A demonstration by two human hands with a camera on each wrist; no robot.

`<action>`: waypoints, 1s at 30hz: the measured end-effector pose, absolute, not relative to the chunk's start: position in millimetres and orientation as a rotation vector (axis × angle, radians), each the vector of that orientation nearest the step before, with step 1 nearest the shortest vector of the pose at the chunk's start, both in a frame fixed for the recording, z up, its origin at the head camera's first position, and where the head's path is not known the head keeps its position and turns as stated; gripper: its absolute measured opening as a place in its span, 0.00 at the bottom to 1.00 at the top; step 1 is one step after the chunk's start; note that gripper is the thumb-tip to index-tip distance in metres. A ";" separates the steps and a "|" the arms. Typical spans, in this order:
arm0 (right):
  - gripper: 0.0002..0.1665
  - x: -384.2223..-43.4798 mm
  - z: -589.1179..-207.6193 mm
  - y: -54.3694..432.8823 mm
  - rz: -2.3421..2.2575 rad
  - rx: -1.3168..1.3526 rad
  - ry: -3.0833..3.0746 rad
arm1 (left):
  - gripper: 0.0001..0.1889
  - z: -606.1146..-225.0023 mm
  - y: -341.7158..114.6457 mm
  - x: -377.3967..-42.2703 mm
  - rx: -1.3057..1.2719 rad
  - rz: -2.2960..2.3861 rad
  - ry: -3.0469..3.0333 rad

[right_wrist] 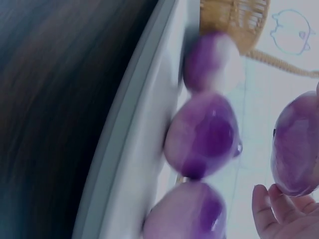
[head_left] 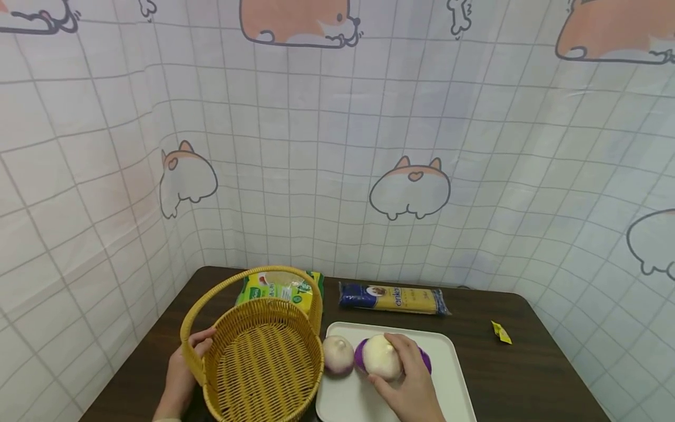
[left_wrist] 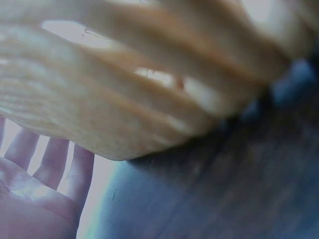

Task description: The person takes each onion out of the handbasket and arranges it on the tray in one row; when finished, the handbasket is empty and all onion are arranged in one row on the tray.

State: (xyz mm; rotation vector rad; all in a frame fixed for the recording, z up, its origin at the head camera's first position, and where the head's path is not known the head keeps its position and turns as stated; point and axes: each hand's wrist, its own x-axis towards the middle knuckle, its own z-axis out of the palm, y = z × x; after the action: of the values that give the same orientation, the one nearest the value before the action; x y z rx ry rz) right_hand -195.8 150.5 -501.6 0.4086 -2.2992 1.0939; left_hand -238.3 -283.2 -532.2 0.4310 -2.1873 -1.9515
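A yellow woven basket (head_left: 263, 363) with an arched handle stands at the front left. My left hand (head_left: 186, 366) rests against its left side, next to the handle's foot. In the left wrist view the fingers (left_wrist: 55, 159) look straight, with their tips hidden by the weave. My right hand (head_left: 410, 375) holds a white and purple turnip-like bulb (head_left: 382, 357) above a white tray (head_left: 448, 357). Three similar bulbs lie in a row on the tray in the right wrist view, including the middle bulb (right_wrist: 202, 134). In the head view, the held one partly hides those behind it.
Behind the basket lies a green and yellow packet (head_left: 285, 290). A blue and yellow pasta pack (head_left: 392, 299) lies beyond the tray. To the right is a small yellow sachet (head_left: 501, 332) on the dark table (head_left: 532, 375). A patterned curtain (head_left: 316, 234) hangs around the table.
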 end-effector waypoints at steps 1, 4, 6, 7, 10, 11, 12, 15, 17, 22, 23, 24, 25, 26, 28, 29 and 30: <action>0.48 -196.4 -502.3 154.0 1.089 0.399 -2.292 | 0.30 -532.2 -283.2 -238.2 0.430 -1.950 -2.186; 0.48 -197.8 -503.9 165.1 1.091 0.341 -2.273 | 0.30 -531.1 -282.5 -237.4 0.427 -1.942 -2.189; 0.48 -198.5 -504.9 172.9 1.085 0.291 -2.262 | 0.30 -529.9 -281.9 -236.8 0.422 -1.940 -2.196; 0.48 -198.7 -505.6 176.7 1.084 0.265 -2.257 | 0.30 -529.4 -281.7 -236.5 0.420 -1.939 -2.199; 0.47 -198.5 -508.0 187.5 1.073 0.195 -2.252 | 0.30 -528.5 -281.3 -236.2 0.423 -1.947 -2.204; 0.47 -198.5 -508.8 190.9 1.077 0.182 -2.252 | 0.30 -528.4 -281.2 -236.1 0.427 -1.949 -2.204; 0.47 -198.3 -509.6 194.0 1.081 0.171 -2.252 | 0.29 -528.5 -281.2 -236.3 0.432 -1.945 -2.205; 0.46 -197.7 -511.3 202.2 1.077 0.128 -2.265 | 0.28 -529.3 -281.8 -236.3 0.441 -1.946 -2.199; 0.45 -197.1 -511.7 207.4 1.075 0.086 -2.273 | 0.28 -530.3 -282.6 -235.9 0.444 -1.948 -2.197; 0.44 -196.3 -512.7 221.6 1.110 -0.030 -2.300 | 0.29 -533.5 -284.9 -237.0 0.441 -1.972 -2.193; 0.44 -196.3 -513.1 224.6 1.112 -0.053 -2.315 | 0.29 -534.1 -285.3 -237.5 0.442 -1.975 -2.192; 0.43 -196.5 -513.6 227.7 1.116 -0.074 -2.331 | 0.28 -534.7 -285.6 -238.1 0.441 -1.978 -2.191; 0.43 -196.6 -514.3 230.7 1.121 -0.095 -2.343 | 0.28 -535.3 -286.0 -238.7 0.440 -1.980 -2.190; 0.43 -196.8 -514.8 233.7 1.124 -0.116 -2.358 | 0.29 -535.6 -286.2 -239.1 0.441 -1.981 -2.190; 0.44 -197.1 -516.7 239.6 1.131 -0.145 -2.376 | 0.29 -535.9 -286.4 -239.7 0.438 -1.984 -2.187; 0.44 -197.0 -517.8 242.4 1.135 -0.156 -2.382 | 0.29 -535.9 -286.5 -240.0 0.436 -1.984 -2.185; 0.44 -197.1 -519.1 245.1 1.142 -0.164 -2.382 | 0.29 -535.8 -286.5 -240.3 0.435 -1.985 -2.184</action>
State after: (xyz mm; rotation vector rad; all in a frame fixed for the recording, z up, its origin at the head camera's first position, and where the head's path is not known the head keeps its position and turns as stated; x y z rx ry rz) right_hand -197.1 245.1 -519.1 -0.1644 -2.3820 1.1424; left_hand -240.3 -286.5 -535.8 0.4352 -2.1843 -1.9846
